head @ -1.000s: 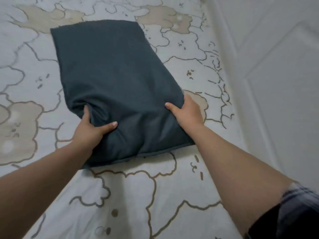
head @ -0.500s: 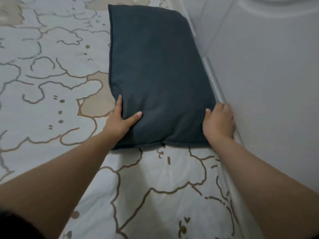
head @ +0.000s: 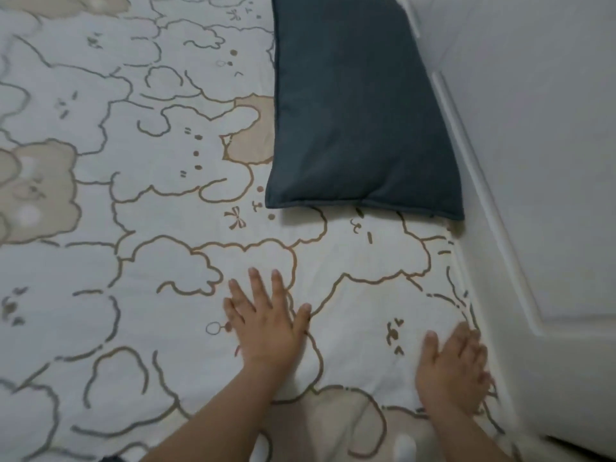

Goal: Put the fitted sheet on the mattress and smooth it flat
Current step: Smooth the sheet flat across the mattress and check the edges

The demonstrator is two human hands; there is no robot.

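A white panel (head: 533, 161) stood along the right side of the bed, plain and matte, with raised moulding running down it in a long slanted line and turning a corner low down. It could have been a wardrobe door or a wall panel; I could not tell which. A dark blue-grey pillow (head: 360, 121) lay flat with its right edge close against that panel. The light was soft and even, rather dim, with only a faint shadow under the pillow's near edge. No floor or window showed.
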